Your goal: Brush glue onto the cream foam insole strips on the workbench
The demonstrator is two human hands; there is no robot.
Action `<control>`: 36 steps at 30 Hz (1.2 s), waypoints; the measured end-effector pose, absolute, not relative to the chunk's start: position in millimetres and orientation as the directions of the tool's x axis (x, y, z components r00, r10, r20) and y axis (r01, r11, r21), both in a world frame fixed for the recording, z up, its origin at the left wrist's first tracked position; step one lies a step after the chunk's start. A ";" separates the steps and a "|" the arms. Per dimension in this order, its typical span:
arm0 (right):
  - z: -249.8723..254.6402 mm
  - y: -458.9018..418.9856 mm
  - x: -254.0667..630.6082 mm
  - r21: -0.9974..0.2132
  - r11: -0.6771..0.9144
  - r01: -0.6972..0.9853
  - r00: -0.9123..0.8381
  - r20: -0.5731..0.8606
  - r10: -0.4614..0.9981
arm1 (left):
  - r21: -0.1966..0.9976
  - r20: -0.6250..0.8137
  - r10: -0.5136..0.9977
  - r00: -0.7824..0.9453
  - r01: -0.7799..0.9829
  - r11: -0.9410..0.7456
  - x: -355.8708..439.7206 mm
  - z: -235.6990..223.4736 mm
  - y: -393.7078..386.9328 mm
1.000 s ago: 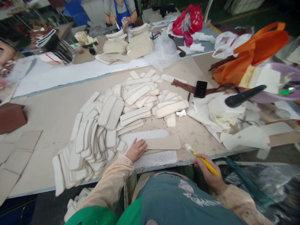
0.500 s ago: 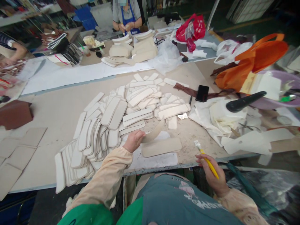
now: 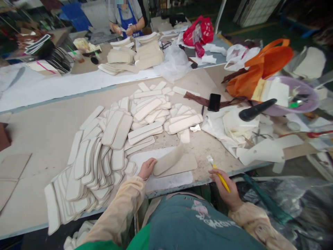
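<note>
My left hand (image 3: 147, 168) pinches the left end of a thin beige strip with rounded corners (image 3: 168, 160). The strip is bent, its right end raised over another flat beige strip (image 3: 186, 164) that lies on white paper (image 3: 179, 178). My right hand (image 3: 226, 187) is closed round a brush with a yellow handle (image 3: 221, 178), its pale bristles pointing away from me over the table's front edge. Many similar pale strips lie in a heap (image 3: 153, 107) and in overlapping rows (image 3: 88, 163) beyond and left of my left hand.
A white container with a black handle (image 3: 256, 110) stands to the right, near a phone (image 3: 214, 102), a purple basin (image 3: 307, 100) and an orange bag (image 3: 260, 69). Across the table a person in a blue apron (image 3: 127, 21) handles a pale piece beside stacks of beige pieces (image 3: 148, 55).
The strip in my left hand has come down and lies lower over the other strip. My right hand still holds the brush. The whole view has shifted to the right.
</note>
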State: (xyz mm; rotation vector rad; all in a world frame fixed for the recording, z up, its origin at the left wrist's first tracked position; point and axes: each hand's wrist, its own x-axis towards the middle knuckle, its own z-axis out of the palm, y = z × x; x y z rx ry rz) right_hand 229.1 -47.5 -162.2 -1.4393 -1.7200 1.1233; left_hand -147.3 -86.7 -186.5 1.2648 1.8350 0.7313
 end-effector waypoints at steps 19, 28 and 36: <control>-214.0 -5.7 184.5 -0.688 0.394 0.609 -0.396 0.166 0.903 | 0.906 -0.317 0.943 0.103 0.328 0.269 -136.4 -79.9 -64.5; -207.2 -35.4 229.9 -0.635 0.295 0.714 -0.280 0.127 0.952 | 0.703 -0.439 0.898 -0.043 0.605 0.372 -160.0 -195.1 -81.7; -198.8 -30.8 206.6 -0.638 0.391 0.663 -0.426 0.108 0.898 | 0.566 -0.359 0.932 -0.043 0.784 0.254 -155.2 -200.4 -80.4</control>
